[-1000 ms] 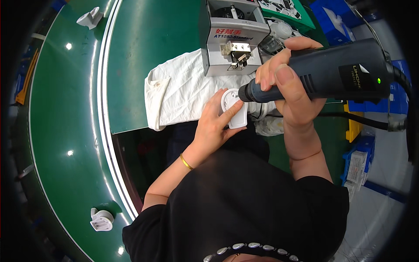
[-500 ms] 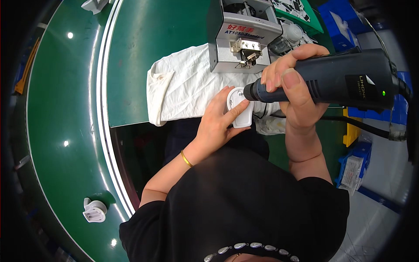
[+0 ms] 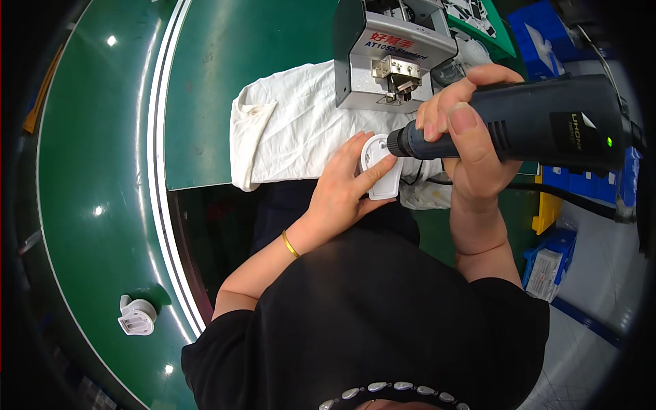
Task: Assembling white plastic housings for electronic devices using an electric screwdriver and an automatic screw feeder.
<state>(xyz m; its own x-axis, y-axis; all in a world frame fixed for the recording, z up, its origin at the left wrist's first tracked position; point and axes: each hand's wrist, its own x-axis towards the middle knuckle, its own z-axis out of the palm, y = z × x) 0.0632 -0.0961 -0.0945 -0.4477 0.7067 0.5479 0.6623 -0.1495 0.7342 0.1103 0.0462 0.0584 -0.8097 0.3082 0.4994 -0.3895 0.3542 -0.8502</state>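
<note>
My left hand (image 3: 344, 183) grips a small white plastic housing (image 3: 387, 183) by its left side, thumb across its face and fingers behind. The housing is rounded at the top and squarer below, with a hollow near its upper end. Wrapped round the body of a dark electric screwdriver (image 3: 529, 119) is my right hand (image 3: 471, 140). Its thin bit (image 3: 384, 145) points left into the housing's rounded end; whether it touches a screw is too small to tell. A green light shows at the tool's rear end.
A grey metal screw feeder (image 3: 389, 75) stands just beyond my hands. Under them lies a white cloth (image 3: 294, 130) on the green table. A similar white plastic part (image 3: 138, 317) rests on the green belt (image 3: 96, 253) at left. A green bin (image 3: 502, 34) holds small parts, far right.
The screwdriver has drawn slightly back to the right, and its bit now shows between the nose and the housing. The whole view has shifted a little; both grips stay the same.
</note>
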